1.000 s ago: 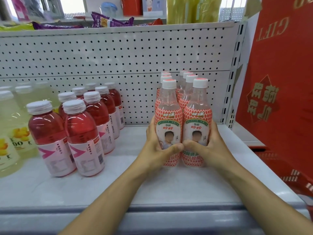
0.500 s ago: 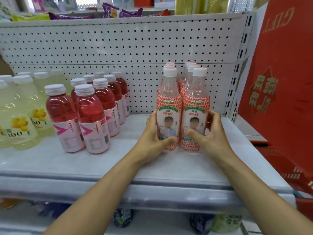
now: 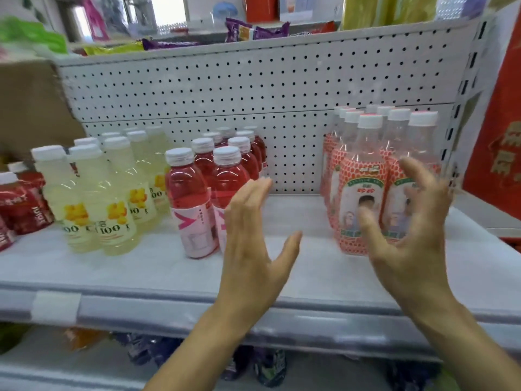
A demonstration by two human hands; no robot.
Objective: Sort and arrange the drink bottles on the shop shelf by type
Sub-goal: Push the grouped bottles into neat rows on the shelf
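Two rows of clear bottles with red-and-white patterned labels (image 3: 356, 193) stand at the right end of the white shelf (image 3: 141, 266). Red drink bottles with pink labels (image 3: 189, 198) stand in rows at the middle, pale yellow bottles (image 3: 110, 204) to their left, and dark red bottles (image 3: 17, 204) at the far left. My left hand (image 3: 253, 238) hovers open in the gap between the red and the patterned bottles, holding nothing. My right hand (image 3: 408, 230) floats just in front of the patterned bottles, fingers spread and loosely bent, touching none of them.
A white pegboard back panel (image 3: 282, 88) closes the shelf behind. A red carton with gold print (image 3: 501, 153) stands to the right. Snack packets (image 3: 253, 32) lie on the shelf above. More bottles show on the lower shelf (image 3: 267, 368).
Both hands have let go of the two front patterned bottles and pulled back towards me, fingers spread. The view has swung left, bringing the yellow and dark red bottles into sight.
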